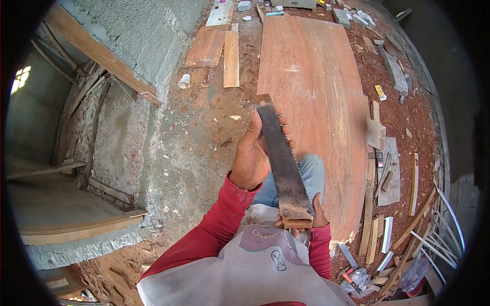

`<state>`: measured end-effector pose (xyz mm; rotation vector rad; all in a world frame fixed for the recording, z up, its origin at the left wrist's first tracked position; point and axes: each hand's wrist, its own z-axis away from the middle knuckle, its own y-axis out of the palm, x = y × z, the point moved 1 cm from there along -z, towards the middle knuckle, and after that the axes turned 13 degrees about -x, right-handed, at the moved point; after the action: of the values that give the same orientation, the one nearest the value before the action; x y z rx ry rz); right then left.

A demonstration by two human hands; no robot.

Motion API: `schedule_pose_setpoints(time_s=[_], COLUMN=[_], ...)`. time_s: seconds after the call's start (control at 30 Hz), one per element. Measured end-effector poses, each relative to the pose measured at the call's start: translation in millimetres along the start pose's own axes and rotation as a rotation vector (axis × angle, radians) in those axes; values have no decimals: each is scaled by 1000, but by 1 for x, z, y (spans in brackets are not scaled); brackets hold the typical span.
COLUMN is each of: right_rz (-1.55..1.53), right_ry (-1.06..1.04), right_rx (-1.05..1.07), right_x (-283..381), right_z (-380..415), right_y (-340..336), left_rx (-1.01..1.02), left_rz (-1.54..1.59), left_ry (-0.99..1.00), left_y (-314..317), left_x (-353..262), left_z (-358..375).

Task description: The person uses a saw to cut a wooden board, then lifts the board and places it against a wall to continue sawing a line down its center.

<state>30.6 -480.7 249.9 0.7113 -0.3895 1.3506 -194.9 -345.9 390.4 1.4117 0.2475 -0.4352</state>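
Observation:
A hand saw [282, 153] with a dark, worn blade lies slantwise in front of my body, its toothed edge facing right. My left hand [251, 155] grips the blade near its far end, thumb on the near side and fingertips showing past the teeth. Down by the wooden handle [297, 219], my right hand [317, 211] holds the saw's near end. Part of that hand is hidden behind the handle and blade. Beneath the saw are my bent knee in jeans and a large reddish plywood sheet [311, 71].
Short boards [231, 56] and a white cup [184, 81] lie on the dirt floor ahead to the left. Wood strips [414, 183], white pipes [434, 247] and a hammer [350, 278] are scattered at right. A rough concrete wall [138, 35] stands at left.

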Motion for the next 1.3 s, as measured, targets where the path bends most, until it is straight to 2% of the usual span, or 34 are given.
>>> schedule_pose_setpoints(time_s=[0.07,0.17,0.2,0.27,0.3,0.37,0.4,0.47,0.57,0.6,0.63,0.7,0.77,0.83,0.87,0.9,0.97,1.03,1.1,1.17,1.23,1.3], right_rz=[-74,-52,-54,-5,-18,-25,86,96,160,225,164,198,175,283,253,240,212,233,221,358,353,350], right_ry=[87,73,71,-15,-22,82,58,74,39,27,10,-76,-123,-259,-259,-257,-259,-200,-185,-368,-333,-300], right_rx=[78,185,183,13,0,206,256,394,368,342,281,300,264,129,91,137,157,241,221,129,133,134], right_x=[-12,-11,-11,-13,-15,-22,18,0,24,21,13,-2,-8,-8,-7,-5,-2,-1,-5,-13,-15,-16], right_z=[-9,-8,-9,-12,-16,-18,8,-7,9,6,0,-21,-27,-26,-23,-18,-11,-5,-4,-14,-14,-16], right_y=[-8,-8,-8,-9,-11,-16,4,-7,1,-1,2,5,11,17,16,17,14,9,6,6,6,7], left_rx=[-7,-5,-3,19,29,-5,-18,-53,-27,-79,-131,-310,-331,-236,-74,82,139,346,327,303,278,314], left_rz=[5,-12,-12,26,24,-8,-15,-53,-185,-234,-286,-464,-391,-384,-320,-251,-45,-24,-85,-144,-234,-131], left_ry=[-12,-10,-12,-28,-45,19,65,132,170,216,270,459,515,507,433,360,266,102,96,110,194,142], left_y=[0,1,-1,-8,-10,-14,-16,-24,-40,-41,-41,-50,-47,-62,-71,-78,-66,-75,-64,-57,-55,-57], left_x=[-1,-1,-1,0,-1,-3,-4,-10,-25,-28,-30,-34,-34,-44,-53,-57,-54,-64,-57,-49,-43,-44], left_z=[0,-1,-2,-3,-4,-3,-2,-3,-7,-8,-9,-18,-21,-25,-30,-34,-32,-44,-41,-38,-36,-39])
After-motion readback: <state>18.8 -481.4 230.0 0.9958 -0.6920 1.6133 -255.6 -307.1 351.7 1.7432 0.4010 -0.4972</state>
